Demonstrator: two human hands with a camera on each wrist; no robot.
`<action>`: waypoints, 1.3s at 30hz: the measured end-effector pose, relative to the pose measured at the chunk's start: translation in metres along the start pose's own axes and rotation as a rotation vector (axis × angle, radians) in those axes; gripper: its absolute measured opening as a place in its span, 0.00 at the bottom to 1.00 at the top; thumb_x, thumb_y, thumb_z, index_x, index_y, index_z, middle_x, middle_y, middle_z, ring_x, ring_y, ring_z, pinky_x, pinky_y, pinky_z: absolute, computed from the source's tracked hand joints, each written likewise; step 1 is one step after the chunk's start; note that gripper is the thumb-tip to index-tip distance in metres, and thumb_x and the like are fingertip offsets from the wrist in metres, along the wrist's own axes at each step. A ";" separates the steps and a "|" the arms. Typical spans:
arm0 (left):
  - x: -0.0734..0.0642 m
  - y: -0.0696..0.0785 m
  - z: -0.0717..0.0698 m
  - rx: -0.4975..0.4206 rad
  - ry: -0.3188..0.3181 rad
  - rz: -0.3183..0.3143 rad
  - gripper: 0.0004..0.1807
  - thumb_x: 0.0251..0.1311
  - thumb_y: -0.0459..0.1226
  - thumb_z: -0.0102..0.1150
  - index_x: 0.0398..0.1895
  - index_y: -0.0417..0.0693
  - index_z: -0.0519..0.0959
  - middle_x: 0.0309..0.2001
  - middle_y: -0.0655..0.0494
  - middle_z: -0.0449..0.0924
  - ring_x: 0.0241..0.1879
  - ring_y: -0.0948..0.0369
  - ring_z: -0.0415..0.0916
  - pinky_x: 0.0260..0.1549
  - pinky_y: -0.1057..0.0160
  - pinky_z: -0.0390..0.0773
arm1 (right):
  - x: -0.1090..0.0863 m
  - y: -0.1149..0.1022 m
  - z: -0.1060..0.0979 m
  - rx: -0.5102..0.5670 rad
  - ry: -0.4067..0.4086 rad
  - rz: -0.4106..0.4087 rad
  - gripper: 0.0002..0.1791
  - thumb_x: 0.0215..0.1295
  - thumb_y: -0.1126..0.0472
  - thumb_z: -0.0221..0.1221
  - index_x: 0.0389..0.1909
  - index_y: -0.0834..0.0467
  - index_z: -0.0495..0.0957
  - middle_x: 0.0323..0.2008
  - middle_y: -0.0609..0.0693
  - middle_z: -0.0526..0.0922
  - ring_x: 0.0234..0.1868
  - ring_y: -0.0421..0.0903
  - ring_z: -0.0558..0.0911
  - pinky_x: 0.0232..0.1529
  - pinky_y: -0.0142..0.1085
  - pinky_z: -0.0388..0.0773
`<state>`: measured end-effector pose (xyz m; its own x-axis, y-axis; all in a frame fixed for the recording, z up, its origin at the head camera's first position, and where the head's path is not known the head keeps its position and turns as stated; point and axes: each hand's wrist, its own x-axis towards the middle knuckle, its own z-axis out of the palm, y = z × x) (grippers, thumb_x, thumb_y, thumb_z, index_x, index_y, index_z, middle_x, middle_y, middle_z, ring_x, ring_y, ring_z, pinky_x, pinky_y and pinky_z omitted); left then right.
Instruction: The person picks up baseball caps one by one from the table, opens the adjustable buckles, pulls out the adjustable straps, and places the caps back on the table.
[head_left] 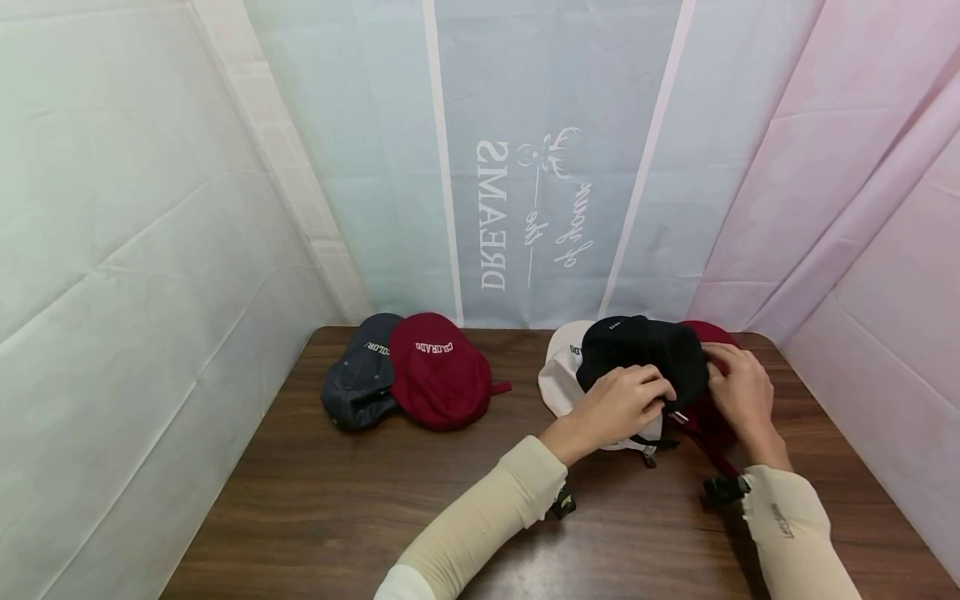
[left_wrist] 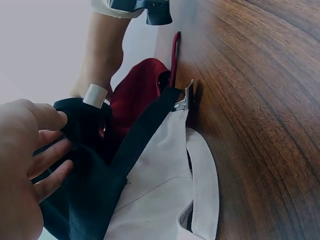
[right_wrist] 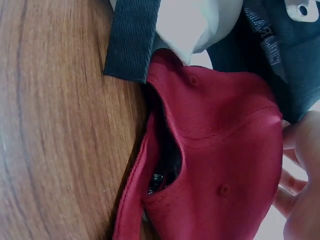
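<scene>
Here, a brown wooden table (head_left: 315,508) bears two groups of caps. Right of centre, a black cap (head_left: 633,354) overlaps a white cap (head_left: 558,379) and a red cap (right_wrist: 225,145). The left hand (head_left: 618,404) grips the black cap's near edge; the right hand (head_left: 742,392) touches its right side, but whether gripping cannot be told.

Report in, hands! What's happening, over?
Left hand touching black baseball cap; right hand at its edge. Partly underneath, possibly in the way: white baseball cap, red baseball cap.
</scene>
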<state>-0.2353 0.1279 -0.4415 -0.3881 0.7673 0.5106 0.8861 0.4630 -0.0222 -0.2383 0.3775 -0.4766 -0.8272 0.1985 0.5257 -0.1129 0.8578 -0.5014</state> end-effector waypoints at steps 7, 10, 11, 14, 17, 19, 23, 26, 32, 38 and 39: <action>0.000 0.000 0.001 -0.006 -0.044 -0.006 0.10 0.78 0.43 0.59 0.54 0.62 0.87 0.53 0.68 0.84 0.48 0.71 0.80 0.52 0.76 0.76 | -0.001 -0.003 -0.001 0.004 0.007 0.005 0.16 0.71 0.71 0.57 0.56 0.64 0.86 0.61 0.64 0.85 0.61 0.68 0.79 0.54 0.67 0.73; -0.001 0.000 0.001 -0.017 -0.064 -0.006 0.11 0.78 0.43 0.59 0.54 0.62 0.87 0.53 0.67 0.84 0.49 0.70 0.81 0.53 0.76 0.76 | -0.002 -0.003 -0.001 0.003 0.009 0.012 0.16 0.72 0.71 0.57 0.55 0.64 0.86 0.60 0.65 0.85 0.60 0.69 0.79 0.53 0.68 0.73; -0.001 0.000 0.001 -0.023 -0.071 -0.006 0.11 0.77 0.43 0.59 0.55 0.62 0.87 0.54 0.67 0.84 0.49 0.70 0.81 0.53 0.77 0.76 | -0.002 -0.003 -0.002 0.004 0.011 0.015 0.15 0.72 0.71 0.57 0.55 0.64 0.86 0.60 0.65 0.85 0.60 0.69 0.80 0.53 0.68 0.73; -0.002 0.001 0.000 -0.042 -0.083 -0.003 0.11 0.77 0.43 0.60 0.56 0.61 0.87 0.54 0.67 0.84 0.49 0.71 0.80 0.53 0.78 0.75 | -0.003 -0.005 -0.002 0.007 0.026 0.020 0.15 0.72 0.70 0.57 0.53 0.63 0.86 0.59 0.65 0.86 0.59 0.70 0.80 0.51 0.67 0.73; -0.004 0.000 -0.003 -0.066 -0.074 0.000 0.11 0.76 0.42 0.60 0.55 0.61 0.88 0.53 0.67 0.85 0.47 0.72 0.79 0.51 0.79 0.74 | -0.002 -0.011 -0.004 0.019 0.051 0.017 0.14 0.71 0.70 0.57 0.52 0.63 0.87 0.56 0.65 0.87 0.57 0.69 0.81 0.49 0.65 0.73; -0.006 0.000 -0.005 -0.080 -0.058 -0.001 0.11 0.76 0.41 0.60 0.54 0.61 0.88 0.52 0.68 0.85 0.46 0.72 0.78 0.50 0.81 0.73 | -0.002 -0.015 -0.005 0.026 0.070 0.010 0.14 0.71 0.70 0.57 0.51 0.62 0.87 0.54 0.65 0.88 0.55 0.69 0.82 0.47 0.63 0.72; -0.010 -0.002 -0.010 -0.108 -0.024 -0.014 0.10 0.75 0.40 0.60 0.51 0.61 0.89 0.50 0.68 0.85 0.45 0.73 0.77 0.47 0.82 0.72 | 0.000 -0.025 -0.008 0.038 0.103 -0.012 0.13 0.71 0.70 0.57 0.48 0.63 0.87 0.51 0.65 0.88 0.53 0.68 0.82 0.47 0.62 0.71; -0.013 -0.003 -0.013 -0.130 0.002 -0.014 0.10 0.75 0.39 0.60 0.50 0.61 0.89 0.49 0.68 0.85 0.44 0.73 0.77 0.46 0.82 0.72 | 0.000 -0.032 -0.011 0.045 0.129 -0.027 0.13 0.71 0.70 0.57 0.47 0.63 0.88 0.50 0.65 0.89 0.50 0.67 0.83 0.47 0.60 0.72; -0.020 -0.007 -0.023 -0.176 0.044 0.000 0.09 0.75 0.39 0.60 0.48 0.58 0.89 0.46 0.67 0.86 0.41 0.72 0.78 0.45 0.81 0.73 | 0.001 -0.045 -0.017 0.076 0.190 -0.056 0.12 0.71 0.69 0.60 0.48 0.60 0.89 0.48 0.62 0.90 0.42 0.53 0.79 0.42 0.40 0.67; -0.030 -0.017 -0.034 -0.197 0.069 0.008 0.09 0.75 0.39 0.59 0.47 0.56 0.89 0.44 0.68 0.84 0.39 0.74 0.76 0.43 0.81 0.73 | 0.002 -0.065 -0.021 0.194 0.267 -0.189 0.11 0.66 0.73 0.62 0.46 0.63 0.90 0.45 0.63 0.90 0.43 0.44 0.77 0.48 0.17 0.62; -0.031 -0.019 -0.036 -0.203 0.076 0.008 0.09 0.74 0.38 0.60 0.47 0.56 0.89 0.43 0.67 0.84 0.39 0.74 0.76 0.43 0.81 0.73 | 0.002 -0.069 -0.022 0.214 0.272 -0.215 0.11 0.66 0.74 0.63 0.45 0.64 0.90 0.45 0.64 0.90 0.44 0.46 0.78 0.51 0.15 0.62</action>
<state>-0.2306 0.0791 -0.4261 -0.3675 0.7315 0.5743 0.9249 0.3522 0.1432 -0.2204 0.3296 -0.4259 -0.5995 0.1685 0.7824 -0.4031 0.7810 -0.4770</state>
